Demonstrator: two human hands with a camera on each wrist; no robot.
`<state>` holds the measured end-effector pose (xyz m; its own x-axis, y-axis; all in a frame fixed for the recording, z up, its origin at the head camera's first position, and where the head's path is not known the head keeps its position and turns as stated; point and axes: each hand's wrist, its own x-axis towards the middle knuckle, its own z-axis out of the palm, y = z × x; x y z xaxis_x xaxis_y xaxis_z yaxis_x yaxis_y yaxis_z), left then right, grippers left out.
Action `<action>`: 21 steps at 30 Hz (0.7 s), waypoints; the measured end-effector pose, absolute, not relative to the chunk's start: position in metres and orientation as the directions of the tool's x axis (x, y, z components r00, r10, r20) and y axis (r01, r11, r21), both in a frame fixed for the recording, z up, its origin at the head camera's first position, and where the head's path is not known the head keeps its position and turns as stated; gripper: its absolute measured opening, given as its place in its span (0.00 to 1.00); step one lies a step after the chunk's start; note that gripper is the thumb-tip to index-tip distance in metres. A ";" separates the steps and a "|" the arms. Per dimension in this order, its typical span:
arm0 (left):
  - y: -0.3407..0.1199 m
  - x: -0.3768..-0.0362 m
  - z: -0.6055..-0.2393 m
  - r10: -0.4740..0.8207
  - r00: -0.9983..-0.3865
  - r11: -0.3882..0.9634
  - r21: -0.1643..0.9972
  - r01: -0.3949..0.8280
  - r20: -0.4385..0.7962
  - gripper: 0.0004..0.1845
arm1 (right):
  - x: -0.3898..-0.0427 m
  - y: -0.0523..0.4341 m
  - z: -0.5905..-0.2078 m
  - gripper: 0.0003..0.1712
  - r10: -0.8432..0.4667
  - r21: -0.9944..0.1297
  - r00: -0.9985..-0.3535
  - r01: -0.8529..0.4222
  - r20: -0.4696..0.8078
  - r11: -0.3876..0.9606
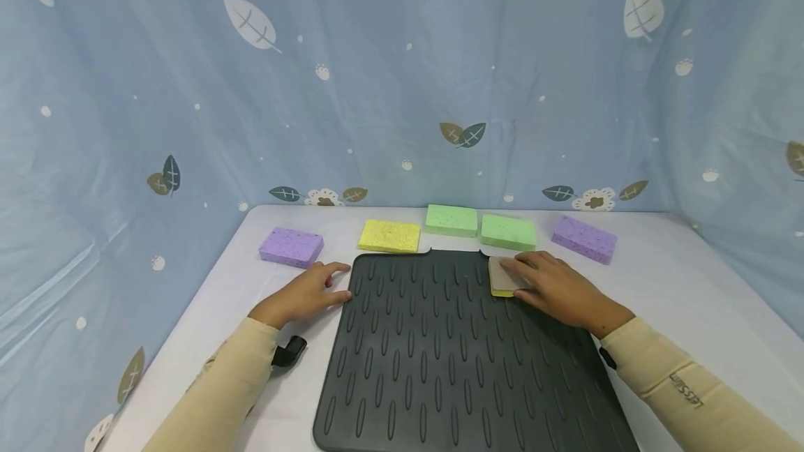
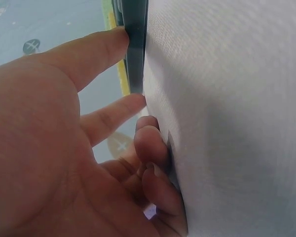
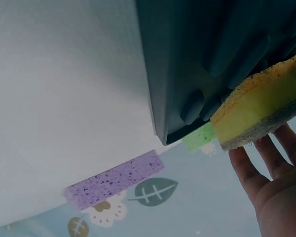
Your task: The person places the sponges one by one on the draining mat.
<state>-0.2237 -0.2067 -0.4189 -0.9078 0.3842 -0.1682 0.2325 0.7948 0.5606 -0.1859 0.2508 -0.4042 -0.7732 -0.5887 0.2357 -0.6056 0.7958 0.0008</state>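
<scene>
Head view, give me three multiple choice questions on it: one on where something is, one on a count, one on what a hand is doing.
1. Where does the scrub sponge lie?
A. on the dark mat's far right corner
B. on the cloth beside the left hand
C. on top of a purple sponge

2. How many green sponges are behind the mat?
A. one
B. two
C. four

3. How is the right hand placed?
A. raised in the air
B. curled in a fist on the cloth
C. fingers flat on the scrub sponge

Answers: 1 A, it sits on the ribbed mat. 2 B, one beside another. 3 C, straight fingers rest on it.
</scene>
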 end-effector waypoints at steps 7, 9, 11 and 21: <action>-0.207 -0.225 -0.417 0.384 -0.908 0.796 0.558 0.232 -0.170 0.33 | -0.186 0.248 -0.404 0.35 -0.591 -0.022 -0.768 -0.614 0.244 0.789; -0.207 -0.225 -0.417 0.384 -0.908 0.797 0.556 0.235 -0.167 0.33 | -0.186 0.248 -0.405 0.35 -0.588 -0.032 -0.770 -0.613 0.247 0.789; -0.208 -0.225 -0.417 0.381 -0.909 0.799 0.554 0.234 -0.167 0.33 | -0.187 0.247 -0.405 0.35 -0.583 -0.045 -0.777 -0.608 0.238 0.792; -0.206 -0.224 -0.418 0.380 -0.908 0.801 0.555 0.226 -0.177 0.34 | -0.186 0.250 -0.406 0.35 -0.571 -0.079 -0.800 -0.591 0.184 0.802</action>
